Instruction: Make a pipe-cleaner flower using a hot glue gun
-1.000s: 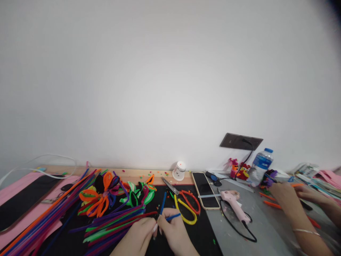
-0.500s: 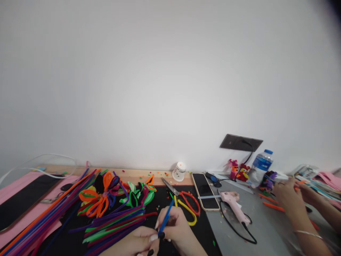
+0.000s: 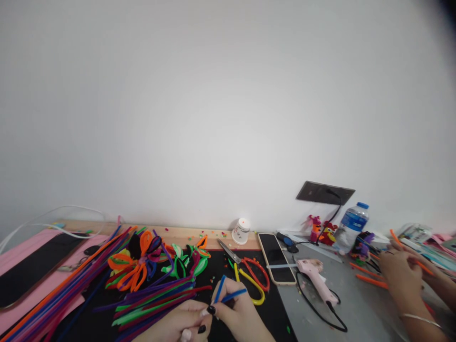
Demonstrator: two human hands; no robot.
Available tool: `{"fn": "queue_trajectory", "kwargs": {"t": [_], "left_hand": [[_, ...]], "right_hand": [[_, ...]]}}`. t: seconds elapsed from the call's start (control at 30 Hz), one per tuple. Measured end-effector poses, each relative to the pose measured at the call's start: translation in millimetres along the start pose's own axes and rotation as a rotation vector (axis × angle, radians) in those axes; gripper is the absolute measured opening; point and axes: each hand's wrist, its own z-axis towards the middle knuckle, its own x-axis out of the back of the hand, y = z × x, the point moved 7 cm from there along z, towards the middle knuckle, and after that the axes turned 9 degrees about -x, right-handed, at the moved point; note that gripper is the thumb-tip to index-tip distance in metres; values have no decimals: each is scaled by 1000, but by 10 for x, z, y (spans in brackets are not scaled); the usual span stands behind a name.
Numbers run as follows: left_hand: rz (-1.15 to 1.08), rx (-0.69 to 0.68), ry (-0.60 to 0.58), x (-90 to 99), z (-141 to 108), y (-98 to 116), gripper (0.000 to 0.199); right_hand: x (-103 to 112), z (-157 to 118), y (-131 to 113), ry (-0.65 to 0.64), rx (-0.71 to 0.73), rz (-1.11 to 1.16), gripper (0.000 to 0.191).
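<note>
Low in the head view, my left hand (image 3: 183,319) and my right hand (image 3: 235,306) meet fingertip to fingertip. Both are closed in a pinch on a blue pipe cleaner (image 3: 233,295), whose two ends stick out in a V above my right fingers; its lower part is hidden by my fingers. Beside my left hand lies a pile of cut pipe cleaners (image 3: 153,306) in purple, green and red. Beyond my right hand lie scissors (image 3: 245,270) with one red and one yellow handle.
Pipe-cleaner flowers (image 3: 137,261) and green leaf shapes (image 3: 185,261) lie behind the pile. A white cup (image 3: 241,231), a phone (image 3: 277,259), a pink glue gun (image 3: 317,281) with its cord and a water bottle (image 3: 352,227) stand rightward. Another person's hands (image 3: 402,270) work with orange pipe cleaners.
The blue pipe cleaner, seen as one upright piece before, now shows two ends spread in a V. The other person's hands have shifted slightly, with orange pipe cleaners showing more.
</note>
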Motion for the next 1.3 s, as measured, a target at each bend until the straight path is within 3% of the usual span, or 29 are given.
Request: {"fn": "queue_trajectory", "kwargs": {"t": [0.17,0.3,0.6,0.8,0.97,1.13,1.3], "left_hand": [[-2,-29,24,26,37,30,39],[27,-45,57,70,54,21,40],[395,-145,95,217,157,-75,46],[864,-270,117,251,203,11,49],[1103,-389,178,152,100,141,40],[1083,-570,190,101,76,285,36],[890,-612,297,323,126,359,37]], "right_hand": [[15,-26,-39,64,141,-306,18],[9,-43,-110,72,176,-309,22],[21,22,90,32,-130,-24,27],[47,44,161,85,-203,-21,29],[22,65,277,131,-247,42,31],[-47,106,285,64,-214,208,37],[28,136,205,102,-128,256,37]]}}
